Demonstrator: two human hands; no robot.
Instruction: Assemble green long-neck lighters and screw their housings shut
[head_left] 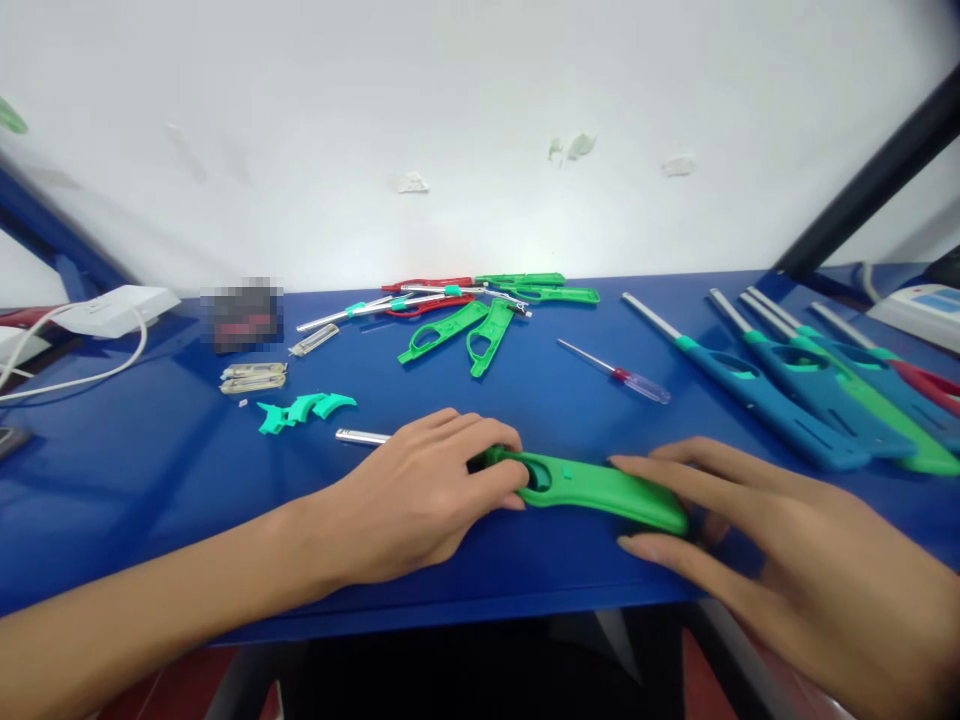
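A green long-nosed gas lighter [592,490] lies crosswise near the table's front edge, its metal tube [361,437] pointing left. My left hand [442,480] is closed around its front part, by the finger loop, and covers the tube's base. Around the rounded rear end, my right hand [757,540] has thumb and fingers apart; the index fingertip is at the lighter's upper edge, the thumb just below the body. Loose green half-shells [491,338] lie beyond. Turquoise triggers [304,408] and clear fuel tanks [253,377] are at the left.
Several blue lighters [772,405], with green and red ones among them, lie at the right. A screwdriver [619,375] with a clear handle is mid-table. Red shells and metal tubes [390,302] lie by the wall. A white box with cable [116,310] stands far left.
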